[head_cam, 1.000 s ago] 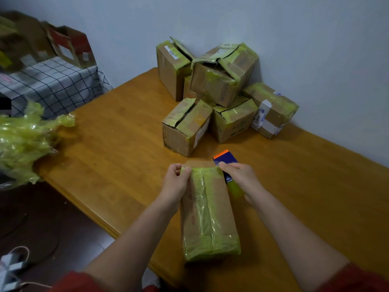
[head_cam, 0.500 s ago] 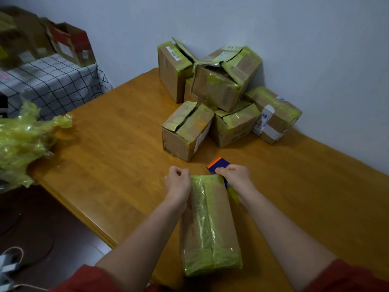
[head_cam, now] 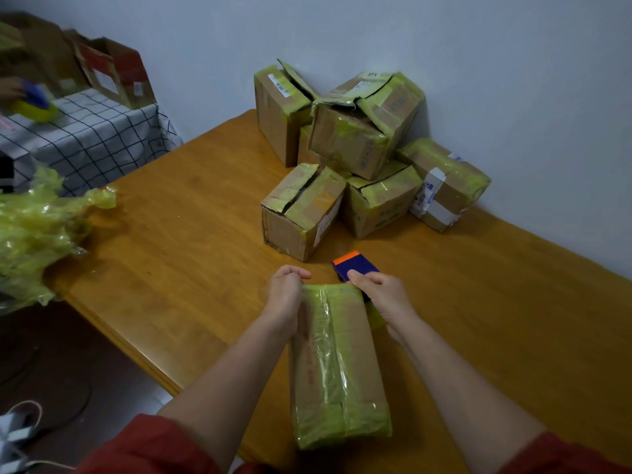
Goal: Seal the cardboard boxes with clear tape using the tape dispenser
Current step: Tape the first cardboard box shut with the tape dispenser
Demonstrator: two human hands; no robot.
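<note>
A long cardboard box (head_cam: 337,364) wrapped in yellowish clear tape lies lengthwise on the wooden table (head_cam: 171,241) in front of me. My left hand (head_cam: 285,295) is curled at the box's far left corner and touches the tape there. My right hand (head_cam: 383,292) grips a blue tape dispenser (head_cam: 354,266) with an orange tip, held at the box's far right corner. Most of the dispenser is hidden behind that hand and the box.
A pile of several taped cardboard boxes (head_cam: 355,155) stands against the wall at the back. Crumpled yellow tape or film (head_cam: 37,230) lies at the table's left edge. A side table with a checked cloth (head_cam: 89,138) holds open boxes; another person's hand (head_cam: 12,90) with a blue dispenser shows there.
The box has slid slightly towards me while both hands stay at its far end. Another person's hand with a dispenser has appeared at the far left.
</note>
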